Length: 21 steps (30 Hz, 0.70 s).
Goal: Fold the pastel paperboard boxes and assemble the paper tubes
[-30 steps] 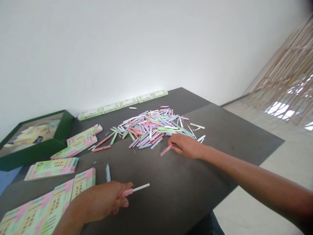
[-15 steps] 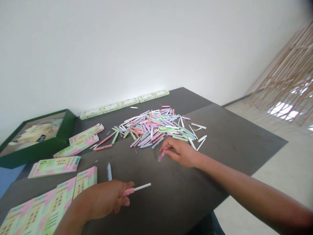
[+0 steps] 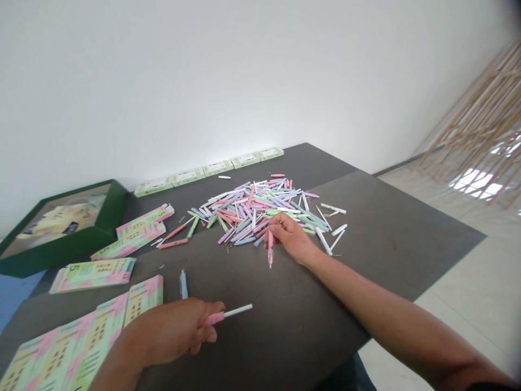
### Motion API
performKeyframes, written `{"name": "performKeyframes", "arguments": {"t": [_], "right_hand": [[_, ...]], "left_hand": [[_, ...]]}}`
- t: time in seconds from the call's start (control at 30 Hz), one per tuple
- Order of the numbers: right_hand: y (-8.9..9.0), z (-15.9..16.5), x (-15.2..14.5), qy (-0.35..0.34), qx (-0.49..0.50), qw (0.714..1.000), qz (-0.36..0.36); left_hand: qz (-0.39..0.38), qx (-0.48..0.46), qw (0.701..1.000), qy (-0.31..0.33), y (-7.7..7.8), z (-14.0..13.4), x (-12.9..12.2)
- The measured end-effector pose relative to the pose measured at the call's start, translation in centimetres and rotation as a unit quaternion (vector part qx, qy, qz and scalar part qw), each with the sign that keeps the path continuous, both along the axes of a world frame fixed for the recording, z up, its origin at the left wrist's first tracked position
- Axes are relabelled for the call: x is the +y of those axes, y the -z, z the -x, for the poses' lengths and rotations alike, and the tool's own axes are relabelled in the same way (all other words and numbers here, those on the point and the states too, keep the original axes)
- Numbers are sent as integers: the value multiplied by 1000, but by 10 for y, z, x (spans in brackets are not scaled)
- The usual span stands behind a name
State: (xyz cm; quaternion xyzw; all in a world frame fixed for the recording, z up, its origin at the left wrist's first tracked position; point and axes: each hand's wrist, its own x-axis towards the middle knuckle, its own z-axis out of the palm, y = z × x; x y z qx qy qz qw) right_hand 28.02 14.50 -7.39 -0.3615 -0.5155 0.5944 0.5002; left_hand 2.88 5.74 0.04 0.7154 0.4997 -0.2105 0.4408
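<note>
My left hand [image 3: 183, 332] is closed around a pink pen barrel [image 3: 213, 319], from which a thin white refill [image 3: 239, 310] sticks out to the right. Between the fingertips of my right hand [image 3: 287, 236] is a pink pen part [image 3: 271, 250], pointing down toward the tabletop. Just behind that hand spreads a heap of pen parts [image 3: 252, 209] in pink, purple, green, blue and white. A blue pen [image 3: 184, 284] lies on the table beyond my left wrist.
Pastel pen boxes [image 3: 77, 342] lie at the near left, with more flat boxes [image 3: 140, 231] behind. A green box [image 3: 109, 214] holding plastic packets stands at the far left. Several small green boxes [image 3: 187, 177] line the wall. The dark table [image 3: 391, 217] ends at the right.
My right hand has shifted slightly, and the pink part in its fingers has turned from a slant to nearly vertical. My left hand keeps its hold, almost unmoved.
</note>
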Motion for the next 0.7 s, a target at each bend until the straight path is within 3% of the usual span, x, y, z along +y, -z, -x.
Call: {"name": "performKeyframes", "arguments": {"t": [0.23,0.43,0.6,0.7], "right_hand": [[6,0,-4,0,-22,1000,7],[0,-12,-16,-104,-49,993,-19],[-8,-15,-31,-117,-106,987,-36],[-8,-15,-42,-161,-115,980,-18]], "left_hand": [[-4,26,1000,11,-3,-2,0],[8,11,1000,18,-3,-3,3],[-1,24,1000,16,-2,-2,7],[8,12,1000,9,-2,-3,9]]}}
